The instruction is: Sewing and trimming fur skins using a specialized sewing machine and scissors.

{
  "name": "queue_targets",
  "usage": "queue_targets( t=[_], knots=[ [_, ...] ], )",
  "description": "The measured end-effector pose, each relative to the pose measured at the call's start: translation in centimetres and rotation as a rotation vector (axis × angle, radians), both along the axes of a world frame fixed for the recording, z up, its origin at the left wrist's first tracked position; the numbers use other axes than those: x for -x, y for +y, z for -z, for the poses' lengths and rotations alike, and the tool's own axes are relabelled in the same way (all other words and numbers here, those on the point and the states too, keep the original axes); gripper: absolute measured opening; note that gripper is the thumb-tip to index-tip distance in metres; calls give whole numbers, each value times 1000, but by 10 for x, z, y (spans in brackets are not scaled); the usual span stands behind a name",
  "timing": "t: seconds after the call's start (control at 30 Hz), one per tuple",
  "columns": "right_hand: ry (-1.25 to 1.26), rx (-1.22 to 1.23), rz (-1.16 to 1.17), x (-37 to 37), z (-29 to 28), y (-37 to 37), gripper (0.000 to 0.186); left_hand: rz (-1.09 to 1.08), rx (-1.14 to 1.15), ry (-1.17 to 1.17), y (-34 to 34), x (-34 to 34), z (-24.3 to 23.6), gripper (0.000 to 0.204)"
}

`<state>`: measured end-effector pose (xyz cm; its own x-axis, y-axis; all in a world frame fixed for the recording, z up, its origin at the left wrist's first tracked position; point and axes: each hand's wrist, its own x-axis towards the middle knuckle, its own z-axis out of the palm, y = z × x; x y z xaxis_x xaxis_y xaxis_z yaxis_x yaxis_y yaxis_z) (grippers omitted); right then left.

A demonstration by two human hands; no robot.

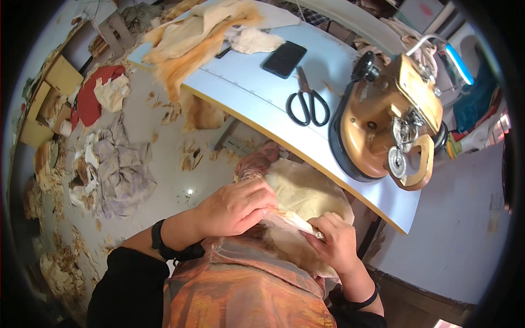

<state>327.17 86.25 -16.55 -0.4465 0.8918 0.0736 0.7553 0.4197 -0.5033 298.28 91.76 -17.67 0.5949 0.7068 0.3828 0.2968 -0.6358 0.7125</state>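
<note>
A cream pelt (314, 188) with a pale skin side lies across my lap, its far part reaching toward the table's edge. My left hand (238, 205) is closed, pinching one end of a narrow folded strip of the pelt (292, 218). At the strip's other end my right hand (332, 238) is closed too, thumb and fingers gripping the edge. The strip runs between both hands, with fur showing along it. Over my lap is an orange and brown apron (240, 290).
On the blue-white table (246, 109) lie black-handled scissors (308, 104), a black phone (284, 59) and orange-furred pelts (205, 35). A gold fur sewing machine (377, 120) stands at the right. Fur scraps (65, 273) and a crumpled grey cloth (123, 169) litter the floor.
</note>
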Motion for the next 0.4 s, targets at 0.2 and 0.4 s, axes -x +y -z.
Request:
queue_targets(
  t=[0.2,0.4],
  knots=[
    [124,34,129,-19,-5,-14,26,110,-63,107,8,-26,-28,26],
    [71,49,138,-37,-7,-22,27,201,-84,137,17,-42,-23,25]
  ],
)
